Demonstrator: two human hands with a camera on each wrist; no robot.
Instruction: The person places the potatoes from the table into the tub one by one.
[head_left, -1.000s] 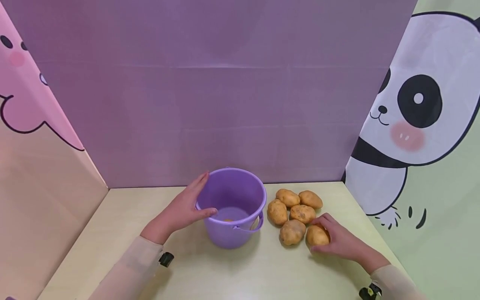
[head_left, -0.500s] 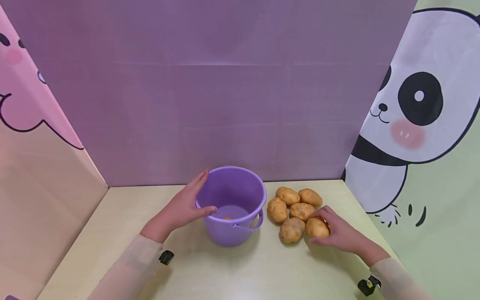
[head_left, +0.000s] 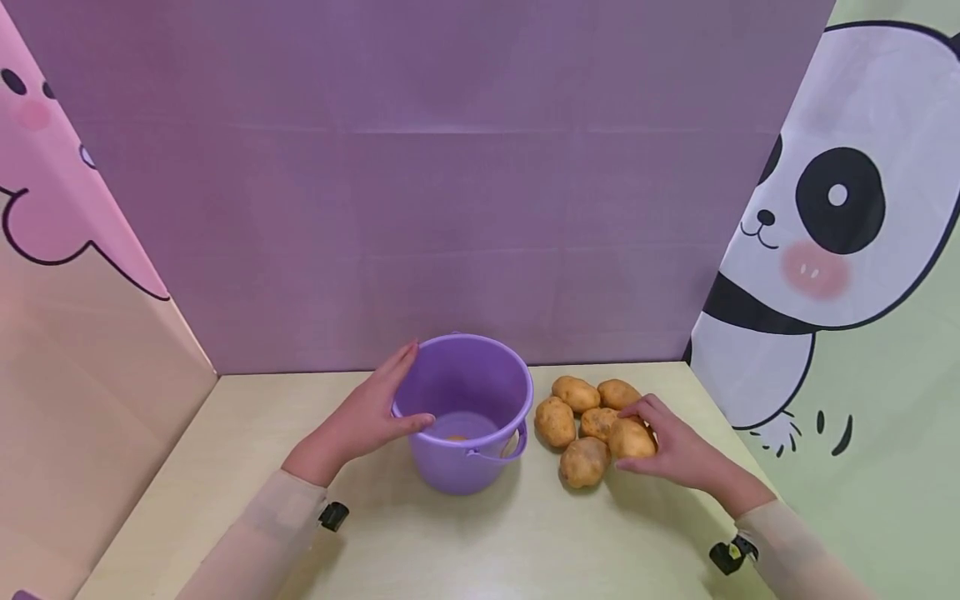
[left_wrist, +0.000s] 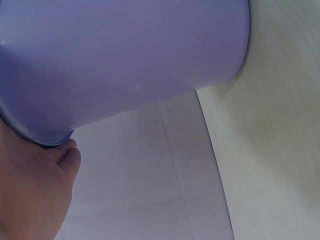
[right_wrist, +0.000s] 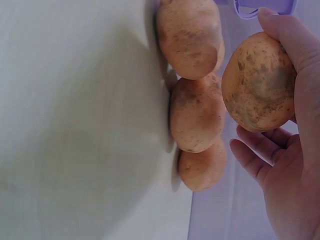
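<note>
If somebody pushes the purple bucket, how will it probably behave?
The purple bucket could tip fairly easily: its base looks narrower than its rim. Its smooth, thin-looking wall suggests light, fairly stiff plastic. The left hand at its rim may steady it.

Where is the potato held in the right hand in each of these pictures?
Head view: the held potato is right of centre, lower half, in the right hand.
Left wrist view: not in it.
Right wrist view: upper right, in the hand.
Shared landmark: the purple bucket, only partly seen at the right wrist view's top.

Purple bucket [head_left: 453, 468], dark-speckled tan potato [right_wrist: 260, 82]
</note>
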